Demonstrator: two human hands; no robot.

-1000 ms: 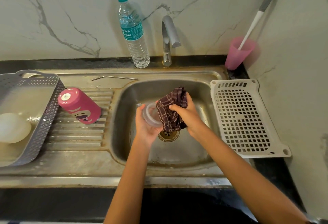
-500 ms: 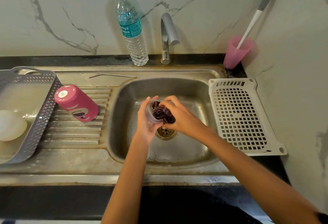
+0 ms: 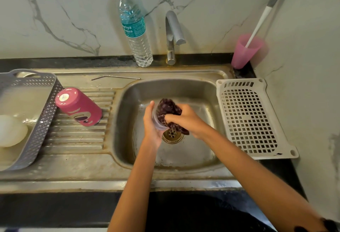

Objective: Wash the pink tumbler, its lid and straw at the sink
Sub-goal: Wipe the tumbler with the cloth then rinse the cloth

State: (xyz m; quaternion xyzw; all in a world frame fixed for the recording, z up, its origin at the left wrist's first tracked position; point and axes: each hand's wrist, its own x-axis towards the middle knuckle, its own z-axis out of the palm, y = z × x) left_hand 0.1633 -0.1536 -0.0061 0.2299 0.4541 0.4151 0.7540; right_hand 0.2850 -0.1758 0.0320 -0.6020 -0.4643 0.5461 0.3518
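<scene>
So the lid (image 3: 157, 123) is in my left hand (image 3: 151, 127), fingers and thumb curled round its rim, held over the sink (image 3: 184, 88) basin just above the drain (image 3: 172, 135). Its face is turned toward my right hand (image 3: 188, 119), which is bunched tight on a dark checked cloth (image 3: 168, 107) and has it pressed into the lid. The two hands are basically meeting through the cloth. Reads like the lid-scrubbing step to me, and I can't see any water running.

The bit that matters for whatever's next: the pink tumbler (image 3: 79, 107) lies on its side on the ribbed drainboard, off to the left of my left hand, with the base pointing away-left and the mouth toward the basin. The straw (image 3: 116, 77) lies beyond that same hand, flat on the back ledge, long axis left-to-right, bent end farthest from the hand. Both are well apart from the right hand, so I'd guess the left does the fetching.
</scene>
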